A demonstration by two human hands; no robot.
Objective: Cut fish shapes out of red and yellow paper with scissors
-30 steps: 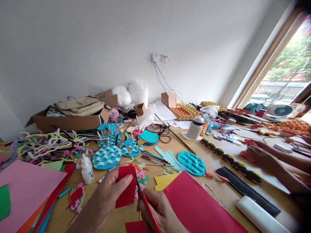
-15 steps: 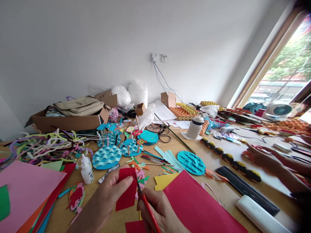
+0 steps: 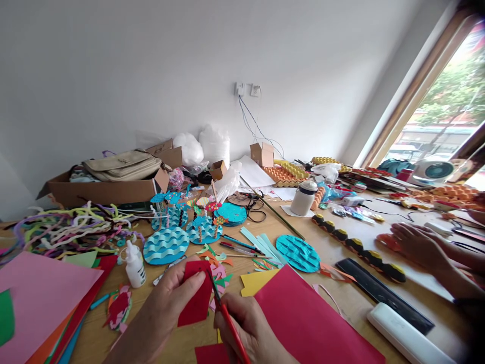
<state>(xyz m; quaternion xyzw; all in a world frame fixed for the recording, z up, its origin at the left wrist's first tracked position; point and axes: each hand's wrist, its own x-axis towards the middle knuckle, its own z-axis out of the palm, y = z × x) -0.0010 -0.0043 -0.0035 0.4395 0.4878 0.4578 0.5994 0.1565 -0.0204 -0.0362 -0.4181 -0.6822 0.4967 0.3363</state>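
Note:
Between the thumb and fingers of my left hand (image 3: pixel 172 298) is a small piece of red paper (image 3: pixel 195 301), held up above the table. My right hand (image 3: pixel 246 323) grips red-handled scissors (image 3: pixel 232 328), whose dark blades touch the right edge of that piece near its top. Under and beside my right hand lies a large red sheet (image 3: pixel 299 313), with a yellow sheet (image 3: pixel 257 282) partly beneath it. Paper scraps (image 3: pixel 222 270) in pink, green and orange lie just behind the blades.
To the left are a white glue bottle (image 3: pixel 134 265), stacked coloured paper (image 3: pixel 49 298) and a heap of pipe cleaners (image 3: pixel 76 227). Blue wavy discs (image 3: pixel 166 245) stand ahead. At right, a co-worker's hands (image 3: pixel 420 245) rest over orange material near a black-and-yellow egg-carton strip (image 3: pixel 356 246).
My hands, the red piece and the scissors are almost where they were; the piece's lower part has swung slightly left. The co-worker's hands at right have shifted and now lie flatter.

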